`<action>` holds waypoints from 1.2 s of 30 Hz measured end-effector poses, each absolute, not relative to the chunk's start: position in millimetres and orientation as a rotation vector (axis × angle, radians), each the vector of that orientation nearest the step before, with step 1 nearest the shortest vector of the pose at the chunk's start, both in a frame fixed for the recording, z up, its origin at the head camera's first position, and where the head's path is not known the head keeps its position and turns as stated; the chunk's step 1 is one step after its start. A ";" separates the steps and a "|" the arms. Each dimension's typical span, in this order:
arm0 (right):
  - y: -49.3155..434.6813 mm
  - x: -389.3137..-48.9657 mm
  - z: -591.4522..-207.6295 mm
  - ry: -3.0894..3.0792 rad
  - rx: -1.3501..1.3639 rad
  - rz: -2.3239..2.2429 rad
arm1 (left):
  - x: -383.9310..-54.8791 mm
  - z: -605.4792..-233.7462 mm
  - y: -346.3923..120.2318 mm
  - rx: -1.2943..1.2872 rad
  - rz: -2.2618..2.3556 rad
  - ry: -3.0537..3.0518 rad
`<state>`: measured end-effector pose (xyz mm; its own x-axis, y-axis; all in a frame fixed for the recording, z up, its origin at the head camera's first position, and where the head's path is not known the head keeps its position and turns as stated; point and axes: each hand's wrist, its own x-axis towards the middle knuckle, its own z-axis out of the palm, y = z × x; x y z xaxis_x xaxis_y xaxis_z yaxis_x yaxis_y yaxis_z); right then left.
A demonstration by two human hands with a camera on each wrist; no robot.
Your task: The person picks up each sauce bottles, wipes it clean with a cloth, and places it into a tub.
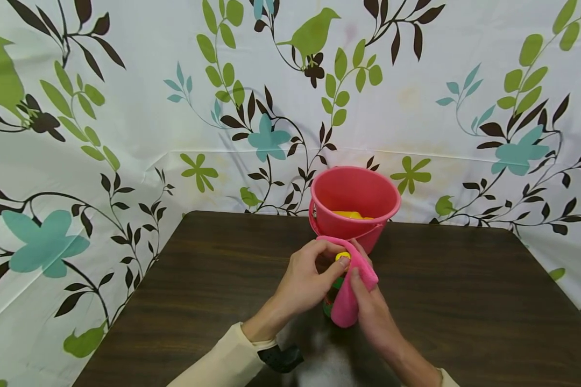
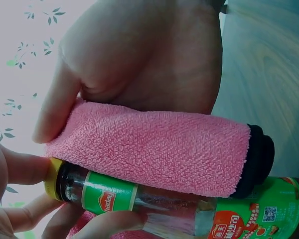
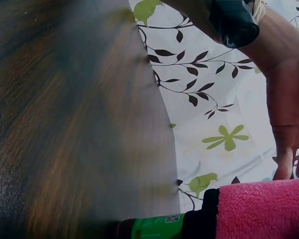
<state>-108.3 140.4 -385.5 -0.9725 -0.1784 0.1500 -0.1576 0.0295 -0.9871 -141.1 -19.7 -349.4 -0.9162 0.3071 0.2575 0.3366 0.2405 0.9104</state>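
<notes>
A ketchup bottle with a yellow cap and green label stands roughly upright on the table. My left hand pinches the cap between thumb and finger. In the left wrist view, fingers also reach round the bottle's neck. A folded pink cloth with a black edge lies along the bottle's side. My right hand holds this cloth, its thumb across the near face. The cloth covers much of the bottle in the head view. Only the bottle's lower part and the cloth show in the right wrist view, with my left hand beyond them.
Just behind my hands stands a pink bucket with something yellow inside. Its handle hangs down at the front. The dark wooden table ends at a white sheet printed with leaves and birds.
</notes>
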 end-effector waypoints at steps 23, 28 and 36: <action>168.7 -116.8 -431.8 2.229 -0.183 -1.813 | -143.5 -351.4 -19.5 -0.653 -1.768 -2.483; 183.1 -120.1 -436.5 2.309 -0.203 -1.586 | -143.6 -352.0 -19.8 -0.663 -1.765 -2.480; 193.6 -122.9 -443.2 2.489 -0.270 -1.295 | -142.2 -352.1 -20.8 -0.671 -1.749 -2.479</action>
